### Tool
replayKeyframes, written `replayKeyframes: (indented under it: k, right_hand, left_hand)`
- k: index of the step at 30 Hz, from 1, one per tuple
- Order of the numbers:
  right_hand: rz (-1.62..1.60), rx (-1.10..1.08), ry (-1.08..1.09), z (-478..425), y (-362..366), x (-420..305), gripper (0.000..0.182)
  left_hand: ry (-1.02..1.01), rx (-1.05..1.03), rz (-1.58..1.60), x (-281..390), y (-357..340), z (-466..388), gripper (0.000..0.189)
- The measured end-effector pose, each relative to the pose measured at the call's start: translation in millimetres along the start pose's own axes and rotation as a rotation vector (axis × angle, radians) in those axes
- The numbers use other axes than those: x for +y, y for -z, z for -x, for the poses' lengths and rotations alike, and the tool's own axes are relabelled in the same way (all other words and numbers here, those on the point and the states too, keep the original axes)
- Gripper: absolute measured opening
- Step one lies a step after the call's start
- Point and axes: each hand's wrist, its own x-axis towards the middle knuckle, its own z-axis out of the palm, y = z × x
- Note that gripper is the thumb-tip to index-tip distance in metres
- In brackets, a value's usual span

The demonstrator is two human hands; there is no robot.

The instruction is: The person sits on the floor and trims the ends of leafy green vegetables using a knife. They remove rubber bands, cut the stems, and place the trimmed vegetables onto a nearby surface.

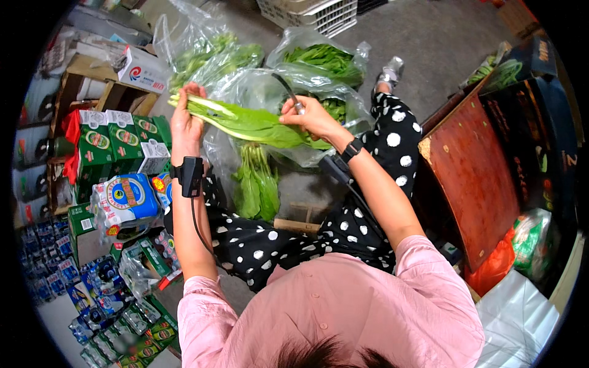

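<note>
My left hand (187, 122) grips the pale stem ends of some long leafy greens (251, 124), which stretch to the right in front of me. My right hand (315, 117) holds a small curved knife (285, 86), its dark hooked blade pointing up and left; the handle is mostly hidden in the fist. The fingertips of that hand also touch the leaves. Below the greens lies a bunch of leafy greens (256, 188), stems toward the far side. Clear plastic bags of greens (214, 60) sit beyond my hands, and another bag of dark greens (324, 62) lies farther right.
Stacked beer cartons (124, 140) and shrink-wrapped packs of cans (126, 202) crowd the left. A white plastic crate (313, 16) stands at the far side. On the right leans a reddish-brown wooden board (478, 179) near dark boxes (534, 138). Low wooden slats (297, 225) lie between my legs.
</note>
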Motion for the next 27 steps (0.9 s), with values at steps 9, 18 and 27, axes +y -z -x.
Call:
replayKeyframes:
  k: [9,18,27]
  right_hand:
    - [-0.209,0.224,0.188,-42.5,-0.2,88.8,0.012]
    - [-0.042,0.249,0.236,-59.8,-10.8,136.6,0.013]
    - [-0.173,0.146,0.212,-14.4,-37.7,74.5,0.013]
  left_hand:
    - [-0.022,-0.564,-0.092,-4.1,-199.8,28.1,0.025]
    - [0.819,-0.85,0.721,-296.5,-440.1,106.9,0.027]
    - [0.794,-0.53,-0.287,-504.1,-354.3,174.8,0.032]
